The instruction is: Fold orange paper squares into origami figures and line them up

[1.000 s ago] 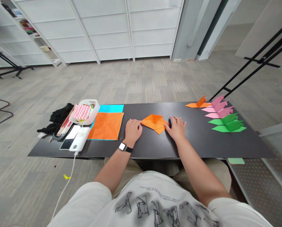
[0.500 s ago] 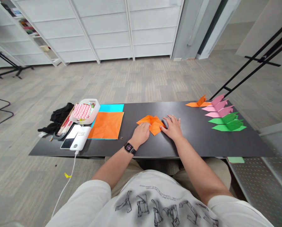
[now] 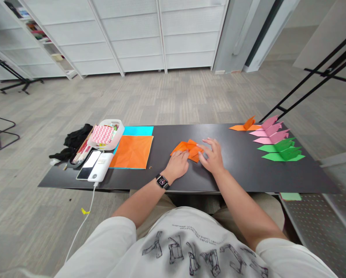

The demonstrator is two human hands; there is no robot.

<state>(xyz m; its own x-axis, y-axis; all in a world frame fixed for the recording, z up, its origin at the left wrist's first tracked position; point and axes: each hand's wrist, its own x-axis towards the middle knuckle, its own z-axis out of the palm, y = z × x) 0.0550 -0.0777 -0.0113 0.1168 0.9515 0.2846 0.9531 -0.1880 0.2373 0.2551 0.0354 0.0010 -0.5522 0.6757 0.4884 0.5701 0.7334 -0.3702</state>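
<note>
A partly folded sheet of orange origami paper (image 3: 193, 151) lies on the dark table in front of me, with raised flaps in its middle. My left hand (image 3: 177, 165), a watch on its wrist, holds down the near left part of it with closed fingers; their tips hide some of the paper. At the right end of the sheet, my right hand (image 3: 213, 156) has its thumb and a finger closed on the edge. Its other fingers are lifted and spread apart.
Flat orange sheets (image 3: 132, 152) lie over blue paper (image 3: 139, 131) on the left. Beyond are a white basket (image 3: 119, 135), a phone (image 3: 88, 166), a power bank (image 3: 101, 167) and black cloth (image 3: 78, 135). Folded birds, orange (image 3: 246, 125), pink (image 3: 270, 131) and green (image 3: 283, 150), stand at right.
The orange paper has turned a little, and its right side now looks more folded up. My left hand has slid slightly right; my right hand's fingers have lifted and spread.
</note>
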